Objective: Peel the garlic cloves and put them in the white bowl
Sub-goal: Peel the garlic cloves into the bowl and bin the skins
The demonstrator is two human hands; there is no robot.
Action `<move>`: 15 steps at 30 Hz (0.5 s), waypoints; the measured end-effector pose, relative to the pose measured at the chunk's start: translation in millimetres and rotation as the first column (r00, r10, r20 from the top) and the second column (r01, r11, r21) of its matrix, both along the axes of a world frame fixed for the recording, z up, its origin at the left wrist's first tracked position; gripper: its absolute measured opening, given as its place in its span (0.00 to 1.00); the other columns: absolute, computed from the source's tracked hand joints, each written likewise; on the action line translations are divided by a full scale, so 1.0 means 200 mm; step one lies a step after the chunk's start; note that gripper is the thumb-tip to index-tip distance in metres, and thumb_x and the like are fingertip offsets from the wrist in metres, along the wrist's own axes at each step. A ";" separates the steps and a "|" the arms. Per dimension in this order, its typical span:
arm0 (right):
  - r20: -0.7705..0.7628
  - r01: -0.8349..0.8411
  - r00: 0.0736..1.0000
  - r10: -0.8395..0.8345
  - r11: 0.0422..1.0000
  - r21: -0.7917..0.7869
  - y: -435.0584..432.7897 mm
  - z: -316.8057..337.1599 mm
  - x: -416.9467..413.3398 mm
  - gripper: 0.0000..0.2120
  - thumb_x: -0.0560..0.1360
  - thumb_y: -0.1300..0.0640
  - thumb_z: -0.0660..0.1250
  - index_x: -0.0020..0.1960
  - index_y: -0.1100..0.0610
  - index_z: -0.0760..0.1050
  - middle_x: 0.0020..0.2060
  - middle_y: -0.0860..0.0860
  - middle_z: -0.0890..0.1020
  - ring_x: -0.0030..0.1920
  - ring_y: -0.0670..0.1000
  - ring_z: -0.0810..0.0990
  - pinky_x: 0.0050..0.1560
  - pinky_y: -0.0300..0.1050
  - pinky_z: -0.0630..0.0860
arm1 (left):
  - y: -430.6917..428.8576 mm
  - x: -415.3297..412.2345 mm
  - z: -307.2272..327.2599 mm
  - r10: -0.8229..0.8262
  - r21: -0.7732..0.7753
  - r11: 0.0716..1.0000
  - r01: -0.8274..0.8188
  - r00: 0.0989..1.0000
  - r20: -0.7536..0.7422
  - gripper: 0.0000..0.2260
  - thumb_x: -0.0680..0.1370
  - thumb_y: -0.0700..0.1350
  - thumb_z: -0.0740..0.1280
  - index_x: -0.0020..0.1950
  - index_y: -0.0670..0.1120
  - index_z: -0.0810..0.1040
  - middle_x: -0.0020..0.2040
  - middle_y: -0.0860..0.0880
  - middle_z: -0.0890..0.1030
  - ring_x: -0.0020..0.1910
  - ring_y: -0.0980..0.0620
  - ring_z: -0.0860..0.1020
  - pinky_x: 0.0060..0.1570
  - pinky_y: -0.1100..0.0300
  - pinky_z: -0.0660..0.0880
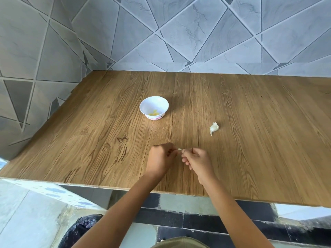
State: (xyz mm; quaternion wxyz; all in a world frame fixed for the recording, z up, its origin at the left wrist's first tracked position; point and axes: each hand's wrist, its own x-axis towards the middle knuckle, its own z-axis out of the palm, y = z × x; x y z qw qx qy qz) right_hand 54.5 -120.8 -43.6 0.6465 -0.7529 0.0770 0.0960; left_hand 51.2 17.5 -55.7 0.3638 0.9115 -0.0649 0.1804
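Note:
A small garlic clove [179, 149] is pinched between my two hands just above the wooden table [89, 140], near its front edge. My left hand [161, 159] and my right hand [197, 161] both have curled fingers meeting on the clove, and most of it is hidden. The white bowl [154, 104] with a scalloped rim stands further back, left of centre, with pale yellow peeled garlic pieces [154, 113] inside. An unpeeled piece of garlic bulb [214, 127] lies on the table to the right of the bowl, beyond my right hand.
Grey tiled walls close off the table at the back and left. A black bag [78, 231] sits on the floor below the table's front edge, left of my left arm.

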 end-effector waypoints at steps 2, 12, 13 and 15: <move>0.099 -0.013 0.995 0.022 0.996 -0.090 -0.02 -0.02 0.00 0.05 0.72 0.62 0.72 0.38 0.57 0.79 0.31 0.51 0.81 0.31 0.47 0.77 0.30 0.40 0.74 | 0.02 0.01 0.04 0.026 -0.325 0.939 -0.110 0.967 -0.254 0.01 0.72 0.39 0.74 0.42 0.43 0.83 0.37 0.51 0.83 0.33 0.58 0.79 0.35 0.65 0.77; -0.080 -0.076 0.991 0.106 0.948 0.309 -0.03 0.01 0.07 0.09 0.72 0.63 0.71 0.52 0.64 0.80 0.38 0.53 0.85 0.38 0.47 0.83 0.41 0.36 0.79 | 0.09 0.04 0.15 -0.327 -0.660 0.746 -0.087 0.816 -0.477 0.04 0.75 0.35 0.69 0.48 0.40 0.82 0.41 0.45 0.84 0.41 0.53 0.82 0.45 0.62 0.80; -0.086 -0.075 0.990 0.109 0.942 0.327 -0.04 0.01 0.07 0.09 0.71 0.64 0.71 0.51 0.65 0.80 0.38 0.54 0.85 0.38 0.47 0.84 0.41 0.36 0.79 | 0.09 0.05 0.16 -0.347 -0.672 0.734 -0.097 0.797 -0.495 0.04 0.75 0.37 0.70 0.48 0.41 0.82 0.40 0.46 0.84 0.41 0.53 0.82 0.45 0.62 0.80; -0.071 -0.113 0.987 0.147 0.928 0.354 -0.05 0.00 0.08 0.08 0.72 0.65 0.71 0.50 0.64 0.80 0.39 0.54 0.85 0.38 0.47 0.84 0.41 0.35 0.79 | 0.10 0.06 0.18 -0.366 -0.674 0.730 -0.113 0.768 -0.525 0.05 0.75 0.38 0.70 0.49 0.39 0.81 0.40 0.45 0.83 0.40 0.54 0.82 0.43 0.64 0.79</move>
